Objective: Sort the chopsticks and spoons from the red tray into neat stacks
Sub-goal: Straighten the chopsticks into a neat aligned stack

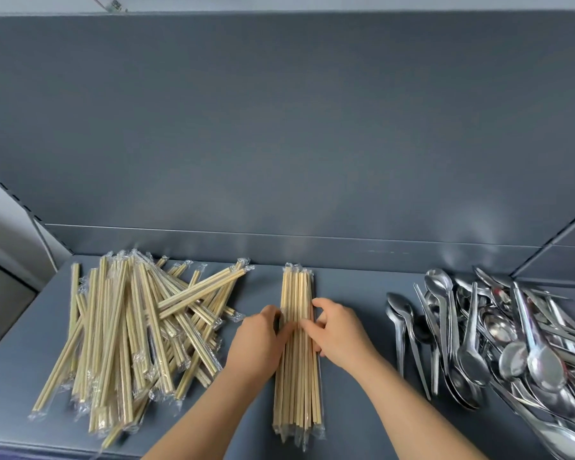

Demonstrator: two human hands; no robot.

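Both hands sit at the middle of a neat stack of chopsticks [297, 353], one on each side. Left hand [258, 341] presses against the stack's left edge, fingers curled in against the sticks. Right hand [337, 330] lies on the right edge, fingers bent over the top of the bundle, thumb toward the far end. Neither hand lifts anything; both are narrowly cupped and squeeze the stack between them.

Stack: wooden chopsticks in clear plastic sleeves, laid parallel, running from near edge to far, centred on the grey shelf [356, 287]. Ends roughly level at both far and near sides.

Left of the stack, apart from it: a loose pile of wrapped chopsticks [136, 336], same kind, unsorted. Most lie roughly lengthwise, several cross over the rest at an angle, two or three point diagonally toward the far right. Its nearest sticks come close to the left hand; contact cannot be told.

Right of the stack, well apart: a heap of metal spoons [492, 336], shiny, tangled, bowls and handles pointing different ways, reaching to the right border of the view. A few spoons at its left side lie nearly parallel.

Behind everything, a plain grey back wall [279, 127] rises from the shelf.
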